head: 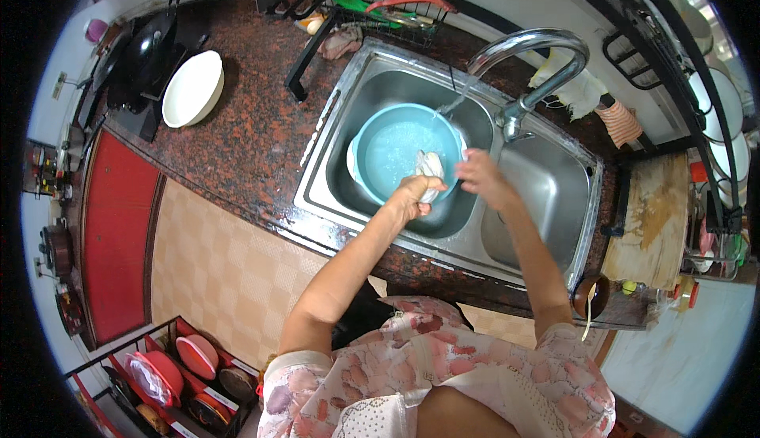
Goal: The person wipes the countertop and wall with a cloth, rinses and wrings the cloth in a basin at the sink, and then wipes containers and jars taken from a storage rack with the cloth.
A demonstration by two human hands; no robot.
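A light blue plastic basin [386, 153] with water in it stands in the left bowl of a steel double sink [380, 58]. My left hand [414, 196] grips a bunched whitish cloth [428, 168] over the basin's near right part. Beside the basin's right rim is my right hand [482, 178], fingers apart and slightly blurred; nothing shows in it. Water runs from the curved chrome faucet [534, 37] towards the basin's far right rim.
A white bowl [194, 89] rests on the speckled stone counter [255, 117], with a black wok [149, 43] farther left. Behind the sink stands a black wire rack [415, 34]. A wooden board [647, 218] and a brown bowl [591, 297] lie at the right.
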